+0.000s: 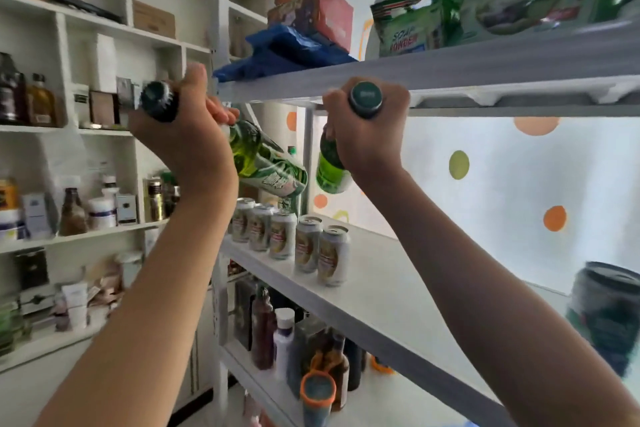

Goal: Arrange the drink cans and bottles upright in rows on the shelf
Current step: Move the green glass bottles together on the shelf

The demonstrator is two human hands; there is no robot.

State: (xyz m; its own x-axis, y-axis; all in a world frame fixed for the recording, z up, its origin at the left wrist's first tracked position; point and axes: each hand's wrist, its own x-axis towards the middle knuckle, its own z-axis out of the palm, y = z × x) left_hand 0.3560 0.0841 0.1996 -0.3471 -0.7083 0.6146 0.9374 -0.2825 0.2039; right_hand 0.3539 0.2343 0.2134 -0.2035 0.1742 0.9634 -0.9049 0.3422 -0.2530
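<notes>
White board makes up the shelf, and on it a part of the work is already seen as done. Five cans are set upright in one row near the front edge, each one just beside the next, running from the back left toward the front. Behind this row much bare board is left, so it is judged that further rows are not yet made. A dark can is seen at the right edge, blurred; whether it stands on the shelf cannot be told.

Two green bottles are held up in the air above the cans, under the upper shelf. The left bottle is tilted strongly, its cap toward the camera and its base pointing to the back. It is gripped at the neck by the left hand, whose fingers are curled closed around it. The right bottle hangs nearly upright and is gripped at the neck by the right hand, the fingers wrapped fully around below the cap.

Neither bottle touches the shelf. It is judged that both remain to be stood down, probably behind the cans.
</notes>
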